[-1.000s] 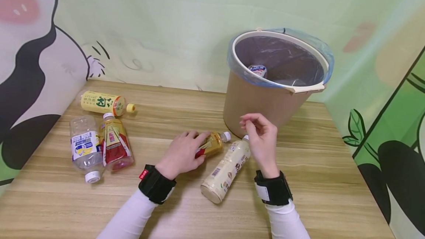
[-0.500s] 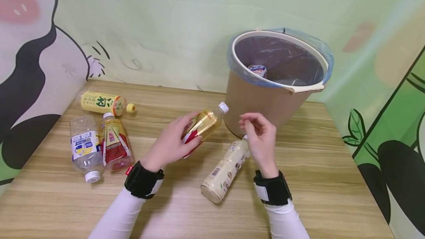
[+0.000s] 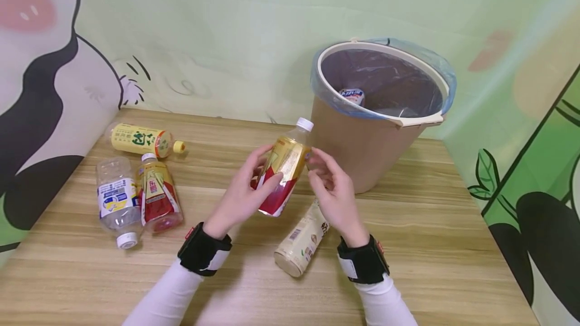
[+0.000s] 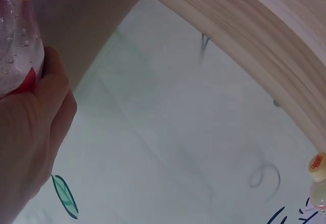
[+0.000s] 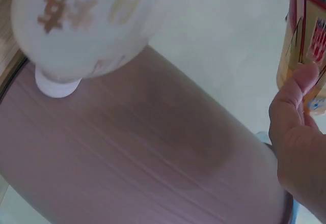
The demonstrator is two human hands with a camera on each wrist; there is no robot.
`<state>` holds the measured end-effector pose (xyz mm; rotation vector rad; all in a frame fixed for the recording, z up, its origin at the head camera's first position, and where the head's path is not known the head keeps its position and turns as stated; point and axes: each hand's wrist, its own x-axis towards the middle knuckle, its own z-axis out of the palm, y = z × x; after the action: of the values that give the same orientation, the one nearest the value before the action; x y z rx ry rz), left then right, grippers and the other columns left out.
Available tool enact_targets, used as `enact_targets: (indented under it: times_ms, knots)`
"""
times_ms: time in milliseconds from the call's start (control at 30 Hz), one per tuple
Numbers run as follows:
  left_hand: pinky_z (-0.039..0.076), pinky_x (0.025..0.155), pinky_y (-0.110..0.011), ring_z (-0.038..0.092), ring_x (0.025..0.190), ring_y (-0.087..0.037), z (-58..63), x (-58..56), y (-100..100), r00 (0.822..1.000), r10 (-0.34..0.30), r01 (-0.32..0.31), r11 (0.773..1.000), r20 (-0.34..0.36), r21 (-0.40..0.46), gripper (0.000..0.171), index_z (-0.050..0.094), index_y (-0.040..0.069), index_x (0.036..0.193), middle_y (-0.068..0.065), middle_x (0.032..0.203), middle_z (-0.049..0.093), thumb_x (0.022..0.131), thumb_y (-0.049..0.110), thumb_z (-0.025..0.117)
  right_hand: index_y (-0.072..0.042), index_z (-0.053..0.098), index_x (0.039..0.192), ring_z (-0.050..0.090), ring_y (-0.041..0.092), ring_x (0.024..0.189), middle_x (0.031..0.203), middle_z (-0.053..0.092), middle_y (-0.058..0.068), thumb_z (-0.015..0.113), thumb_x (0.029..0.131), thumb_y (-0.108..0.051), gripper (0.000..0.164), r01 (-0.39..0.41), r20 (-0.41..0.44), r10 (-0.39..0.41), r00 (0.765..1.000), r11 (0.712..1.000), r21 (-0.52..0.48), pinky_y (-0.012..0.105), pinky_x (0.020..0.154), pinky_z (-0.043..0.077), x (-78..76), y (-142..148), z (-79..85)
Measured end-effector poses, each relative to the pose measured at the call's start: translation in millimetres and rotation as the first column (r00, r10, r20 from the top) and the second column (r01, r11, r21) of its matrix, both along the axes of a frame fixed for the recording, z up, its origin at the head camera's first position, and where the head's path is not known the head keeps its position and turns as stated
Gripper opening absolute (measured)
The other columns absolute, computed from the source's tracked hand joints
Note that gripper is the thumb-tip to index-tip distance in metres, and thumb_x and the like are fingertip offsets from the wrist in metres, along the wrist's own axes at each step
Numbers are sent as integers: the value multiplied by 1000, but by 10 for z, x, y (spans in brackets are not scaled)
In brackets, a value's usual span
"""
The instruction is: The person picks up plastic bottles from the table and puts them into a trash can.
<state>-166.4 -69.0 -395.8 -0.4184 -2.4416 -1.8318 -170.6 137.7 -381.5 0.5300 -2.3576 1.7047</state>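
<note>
My left hand (image 3: 244, 190) grips a gold-and-red plastic drink bottle (image 3: 285, 165) above the table. The bottle tilts, its white cap up and to the right. Beside its right side is my right hand (image 3: 337, 190), fingers bent, fingertips at the label; whether they pinch it I cannot tell. In the right wrist view, the thumb (image 5: 305, 76) overlaps the gold-and-red bottle (image 5: 310, 35). Below the right hand lies a cream-coloured bottle (image 3: 301, 243), its neck hidden by that hand. The left wrist view catches part of the held bottle (image 4: 18, 46) at its left edge.
A brown bin (image 3: 349, 150) with a blue liner stands behind the hands, a container (image 3: 352, 96) inside it. On the left of the table (image 3: 90, 286) lie a yellow-labelled bottle (image 3: 140, 140), a clear bottle (image 3: 117, 197) and another red-and-gold bottle (image 3: 158, 195).
My left hand has taken hold of the gold-and-red bottle, lifted it off the table and tilted it more upright. The right hand has moved left to the bottle's side.
</note>
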Motion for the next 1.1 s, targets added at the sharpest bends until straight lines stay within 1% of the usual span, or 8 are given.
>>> enact_targets:
  times_ms: [133,233,367,500,633,767,967,1100]
  knots:
    - [61,79,-39,65,106,-35,-1,9,51,1000,-7,7,999,5,36,62,34,20,154,-21,136,59,99,22,63,-9,42,153,66,34,113,145,56,16,56,99,-5,56,-37,3,37,999,998,43,24,87,56,13,-26,-13]
    - [61,83,-41,66,108,-35,-6,21,84,1000,-19,18,998,18,52,62,32,17,155,-22,135,59,100,23,61,-11,36,156,65,34,116,151,51,16,57,99,-5,61,-61,15,61,998,997,56,36,94,58,12,-32,-26]
    - [61,89,-45,66,112,-36,-30,27,116,998,-34,32,999,46,39,62,31,14,154,-22,134,60,101,27,59,-14,29,159,64,36,122,151,50,18,56,100,-6,65,-94,36,92,995,994,63,46,99,57,3,-31,-36]
    - [57,98,-49,67,116,-36,-42,39,131,998,-50,49,999,25,18,60,30,8,154,-22,133,64,103,27,57,-17,24,161,62,38,125,146,52,21,55,101,-8,68,-128,61,125,990,991,48,51,100,56,-9,-25,-48]
    - [53,104,-50,67,117,-35,-34,54,132,998,-60,61,998,-15,9,55,34,3,151,-23,132,65,105,24,53,-21,20,162,60,39,124,153,45,18,54,102,-13,70,-141,89,136,987,989,53,54,97,57,-13,-15,-46]
    - [54,103,-50,68,117,-35,-12,67,127,998,-61,61,998,-24,-19,50,38,1,149,-23,133,65,107,25,49,-21,18,163,53,38,132,163,33,13,56,102,-17,72,-135,79,128,989,987,91,56,99,55,-23,-9,-55]
    - [54,103,-52,69,113,-37,29,80,107,998,-40,38,998,-48,-54,45,45,-1,145,-23,129,67,109,25,43,-23,14,163,56,37,126,159,37,13,64,97,-18,83,-133,85,124,989,984,115,56,98,55,-29,-8,-52]
    - [54,102,-52,70,112,-33,34,79,85,998,-23,18,997,-64,-73,44,49,0,143,-22,131,67,109,27,42,-22,9,163,57,35,124,152,41,15,71,92,-15,95,-154,94,143,985,980,126,54,99,55,-32,-11,-54]
